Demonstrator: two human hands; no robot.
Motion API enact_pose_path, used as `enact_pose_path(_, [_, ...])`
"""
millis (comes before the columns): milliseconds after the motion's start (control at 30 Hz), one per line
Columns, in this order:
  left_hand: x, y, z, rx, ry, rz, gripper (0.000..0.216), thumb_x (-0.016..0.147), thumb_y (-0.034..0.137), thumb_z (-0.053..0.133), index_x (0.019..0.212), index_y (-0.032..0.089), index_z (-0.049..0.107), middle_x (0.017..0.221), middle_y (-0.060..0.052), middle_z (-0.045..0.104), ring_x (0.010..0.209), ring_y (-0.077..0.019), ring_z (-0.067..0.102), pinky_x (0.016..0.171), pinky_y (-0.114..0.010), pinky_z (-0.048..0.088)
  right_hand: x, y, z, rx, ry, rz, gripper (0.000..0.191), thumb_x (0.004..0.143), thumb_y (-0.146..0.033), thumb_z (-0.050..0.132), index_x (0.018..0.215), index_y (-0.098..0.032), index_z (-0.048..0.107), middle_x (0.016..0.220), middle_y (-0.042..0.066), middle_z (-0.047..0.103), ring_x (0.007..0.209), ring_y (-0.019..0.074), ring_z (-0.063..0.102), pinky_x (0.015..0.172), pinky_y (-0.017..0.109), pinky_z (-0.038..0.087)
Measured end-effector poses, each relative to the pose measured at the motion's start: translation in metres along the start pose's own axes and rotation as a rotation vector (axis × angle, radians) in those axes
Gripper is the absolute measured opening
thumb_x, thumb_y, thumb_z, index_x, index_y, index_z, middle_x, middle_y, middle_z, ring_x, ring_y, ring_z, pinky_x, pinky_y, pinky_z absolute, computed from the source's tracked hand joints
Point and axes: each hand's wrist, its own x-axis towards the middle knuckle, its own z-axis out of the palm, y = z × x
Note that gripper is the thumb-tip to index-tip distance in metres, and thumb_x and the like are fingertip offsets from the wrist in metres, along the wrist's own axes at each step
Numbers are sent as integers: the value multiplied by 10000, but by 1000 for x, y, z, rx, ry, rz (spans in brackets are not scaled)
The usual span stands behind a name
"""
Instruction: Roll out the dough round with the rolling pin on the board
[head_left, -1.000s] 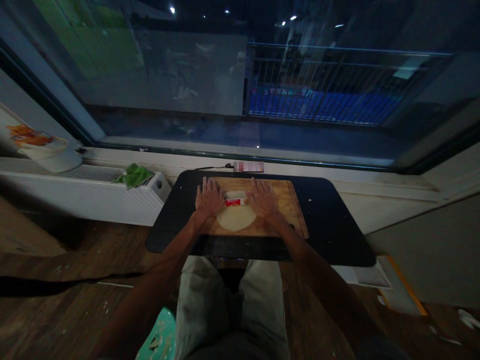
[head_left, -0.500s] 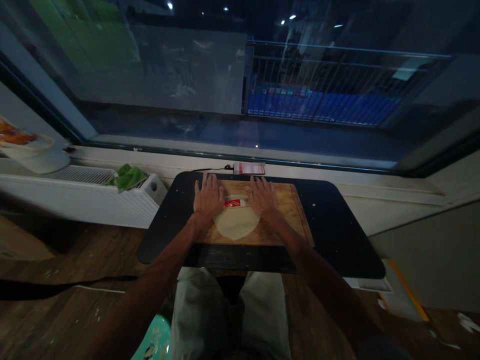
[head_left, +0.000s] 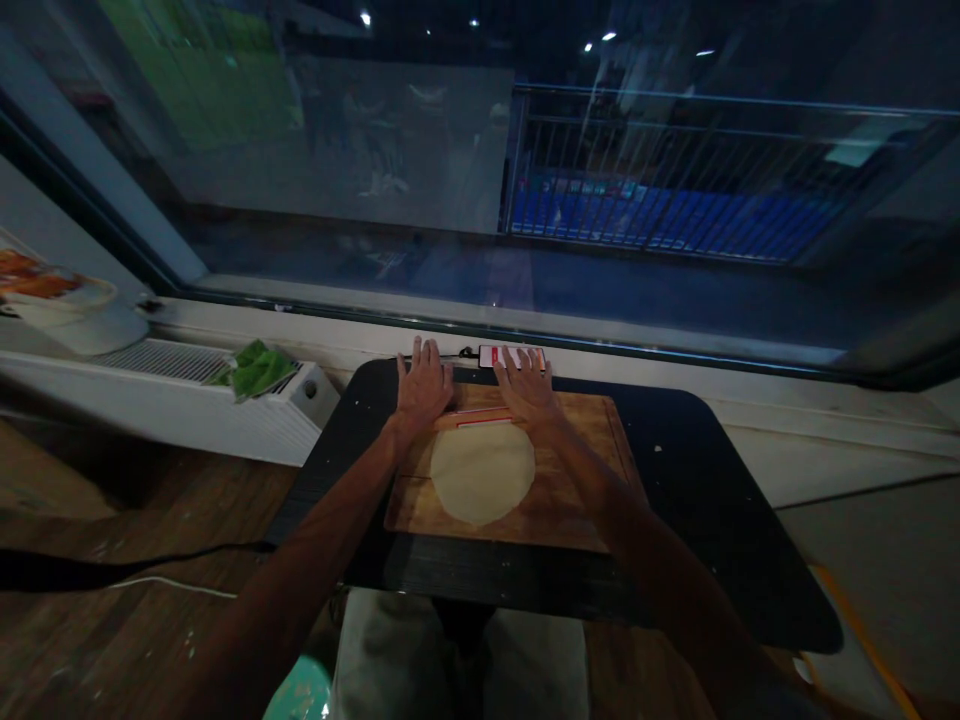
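Note:
A flat, roughly round sheet of pale dough [head_left: 482,478] lies on a wooden cutting board [head_left: 562,512]. Across its far edge is a roller [head_left: 484,417] with red and white markings, seen between my hands. Its ends are hidden under my palms. My left hand [head_left: 424,385] presses on the left end with its fingers stretched toward the window. On the right end rests my right hand [head_left: 528,390], palm down and fingers extended. Those fingertips overlap my view of a phone [head_left: 489,356] with a lit screen, behind the board.
The board sits on a black table [head_left: 690,500] against the window sill. To the left, a white radiator [head_left: 262,425] carries a green cloth [head_left: 259,370] and a white tub [head_left: 86,318] with orange contents. A turquoise stool [head_left: 301,690] stands below on the left.
My hands have pushed the roller away from me, to the far edge of the dough, uncovering more of the sheet. The roller has turned. My view has shifted slightly.

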Motion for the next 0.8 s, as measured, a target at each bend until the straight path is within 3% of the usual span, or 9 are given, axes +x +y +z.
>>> enact_pose_path(200, [-17, 2, -2, 14, -35, -9, 689, 1151, 389, 275, 1721, 29, 418, 1791, -233, 428, 1749, -362, 244, 1357, -661, 344, -22, -2, -8, -47, -13, -3, 672, 1182, -484, 346, 1782, -182, 376, 1822, 203, 380, 1715, 405, 283, 1348, 703, 255])
enact_pose_path(333, [-44, 6, -9, -5, -49, -21, 701, 1142, 414, 309, 1708, 18, 433, 1785, -239, 433, 1737, -372, 276, 1349, -655, 359, -52, -6, -13, -81, -5, -14, 678, 1130, -415, 488, 1749, -144, 432, 1799, 217, 418, 1675, 401, 366, 1337, 622, 311])
enact_pose_path(533, [-95, 16, -20, -1, -25, 5, 643, 1121, 397, 388, 1641, 53, 545, 1730, -227, 526, 1703, -403, 347, 1344, -605, 371, -109, -16, -20, -47, 73, -6, 581, 1171, -343, 346, 1663, -102, 538, 1593, 205, 663, 1449, 321, 612, 1229, 460, 435])
enact_pose_path(667, [-124, 14, -25, -39, -8, 68, 567, 1131, 385, 379, 1551, 124, 655, 1621, -180, 658, 1636, -377, 470, 1315, -565, 420, -152, -23, -22, -55, 102, 3, 568, 1176, -359, 347, 1598, -80, 606, 1557, 215, 691, 1434, 345, 616, 1231, 490, 424])
enact_pose_path(800, [-136, 9, -25, -76, 3, 135, 539, 1136, 376, 376, 1504, 160, 706, 1557, -148, 715, 1599, -374, 520, 1307, -574, 430, -178, -25, -18, -57, 139, 31, 577, 1183, -351, 325, 1584, -56, 618, 1564, 233, 683, 1487, 339, 581, 1270, 489, 379])
